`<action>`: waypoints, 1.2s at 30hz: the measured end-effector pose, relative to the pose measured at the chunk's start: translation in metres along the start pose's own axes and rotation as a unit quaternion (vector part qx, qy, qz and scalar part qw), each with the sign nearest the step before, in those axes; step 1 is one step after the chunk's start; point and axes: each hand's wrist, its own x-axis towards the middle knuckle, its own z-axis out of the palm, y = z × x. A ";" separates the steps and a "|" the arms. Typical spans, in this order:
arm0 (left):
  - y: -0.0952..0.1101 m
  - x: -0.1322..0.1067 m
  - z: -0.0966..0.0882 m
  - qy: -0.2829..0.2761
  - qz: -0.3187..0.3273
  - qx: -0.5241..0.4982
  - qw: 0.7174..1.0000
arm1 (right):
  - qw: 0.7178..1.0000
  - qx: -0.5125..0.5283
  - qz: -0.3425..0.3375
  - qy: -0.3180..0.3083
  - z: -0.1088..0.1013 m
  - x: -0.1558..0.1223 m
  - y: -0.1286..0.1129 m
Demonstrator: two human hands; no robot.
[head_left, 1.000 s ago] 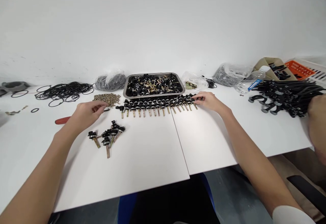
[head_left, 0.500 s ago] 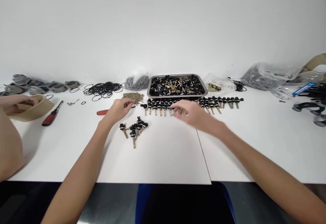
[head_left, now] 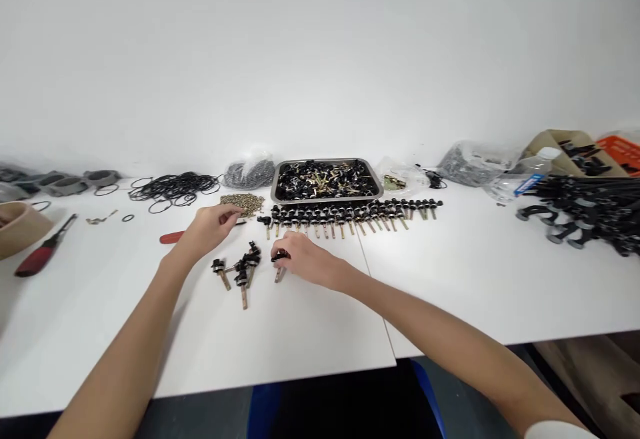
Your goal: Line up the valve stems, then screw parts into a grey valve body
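My right hand (head_left: pixel 303 256) holds a small part with a black head and a flat brass-coloured shaft (head_left: pixel 278 275), just above the table. Left of it lies a loose cluster of similar black-headed parts (head_left: pixel 243 271), their shafts pointing different ways. My left hand (head_left: pixel 215 222) is closed in a pinch beside a heap of tiny brass-coloured pieces (head_left: pixel 243 203); whatever is between its fingertips is too small to make out. Behind my hands, many more of these parts stand in a long row (head_left: pixel 345 216) before a metal tray (head_left: pixel 327 200) heaped with the same kind.
A red-handled tool (head_left: pixel 171 237) lies partly behind my left hand, and a red screwdriver (head_left: pixel 40 256) farther left. Black rubber rings (head_left: pixel 177 187), bagged parts (head_left: pixel 250 171), a clear bottle (head_left: pixel 525 176) and a pile of black parts (head_left: pixel 595 216) line the back and right.
My right hand has come from the row toward the cluster and now holds a black-headed part. My left hand stays pinched near the brass heap. The view has shifted right.
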 end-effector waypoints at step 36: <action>-0.015 0.009 0.008 -0.009 -0.066 0.067 0.995 | 0.935 -0.097 0.175 0.294 -0.183 -0.147 0.199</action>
